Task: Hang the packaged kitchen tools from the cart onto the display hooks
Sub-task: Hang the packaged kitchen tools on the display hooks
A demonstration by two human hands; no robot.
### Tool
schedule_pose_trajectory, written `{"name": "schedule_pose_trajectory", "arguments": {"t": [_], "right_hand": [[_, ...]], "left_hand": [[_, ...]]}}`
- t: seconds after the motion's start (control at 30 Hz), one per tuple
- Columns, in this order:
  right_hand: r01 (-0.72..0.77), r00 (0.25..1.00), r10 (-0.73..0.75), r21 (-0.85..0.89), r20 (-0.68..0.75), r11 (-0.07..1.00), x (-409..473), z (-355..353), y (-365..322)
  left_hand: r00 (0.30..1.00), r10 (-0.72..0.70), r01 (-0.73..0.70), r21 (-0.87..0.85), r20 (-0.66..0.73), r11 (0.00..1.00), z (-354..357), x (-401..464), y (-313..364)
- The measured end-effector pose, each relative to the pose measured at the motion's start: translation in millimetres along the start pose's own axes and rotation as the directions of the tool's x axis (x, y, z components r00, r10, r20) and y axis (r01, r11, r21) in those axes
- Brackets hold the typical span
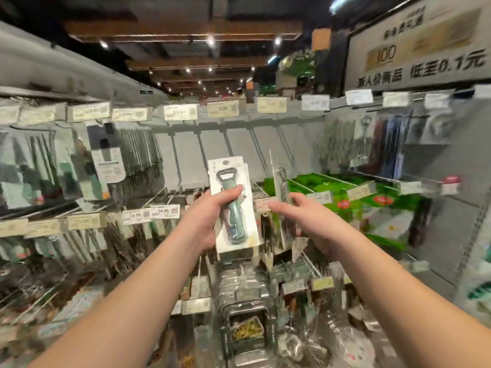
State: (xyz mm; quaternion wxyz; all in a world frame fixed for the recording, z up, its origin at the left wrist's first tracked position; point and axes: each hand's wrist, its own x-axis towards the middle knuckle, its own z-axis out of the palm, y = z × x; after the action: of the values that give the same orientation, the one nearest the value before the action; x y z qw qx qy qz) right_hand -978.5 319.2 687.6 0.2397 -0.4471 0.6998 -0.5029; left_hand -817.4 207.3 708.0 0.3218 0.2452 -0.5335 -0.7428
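A shop aisle with a grey display wall (239, 144) curving around the viewer, price tags (180, 112) along its rails and dim ceiling lights above. At far left, packaged kitchen tools (106, 160) hang in crowded rows on hooks. In the middle, the left hand (212, 211) grips a carded bottle opener (233, 205) with a green handle, thumb curled across its front, held upright before bare hooks (255, 144). Just beside it, the right hand (305, 216) pinches a second package (281, 187), seen edge-on, fingers partly extended. Below both, blurred, a wire cart (247, 314) holds more packages. At right, green packets (345, 192) fill a shelf.
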Motion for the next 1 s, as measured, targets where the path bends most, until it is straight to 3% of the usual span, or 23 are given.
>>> {"name": "schedule_pose_trajectory", "arguments": {"t": [0.5, 1.0], "right_hand": [[-0.045, 0.924, 0.057, 0.040, -0.379, 0.998, 89, -112, 47], [-0.060, 0.774, -0.050, -0.151, -0.632, 0.987, 225, -202, 67]], "left_hand": [[0.986, -0.018, 0.025, -0.038, 0.164, 0.999, 86, 138, -23], [0.954, -0.039, 0.032, 0.028, 0.297, 0.999, 147, 263, -18]]}}
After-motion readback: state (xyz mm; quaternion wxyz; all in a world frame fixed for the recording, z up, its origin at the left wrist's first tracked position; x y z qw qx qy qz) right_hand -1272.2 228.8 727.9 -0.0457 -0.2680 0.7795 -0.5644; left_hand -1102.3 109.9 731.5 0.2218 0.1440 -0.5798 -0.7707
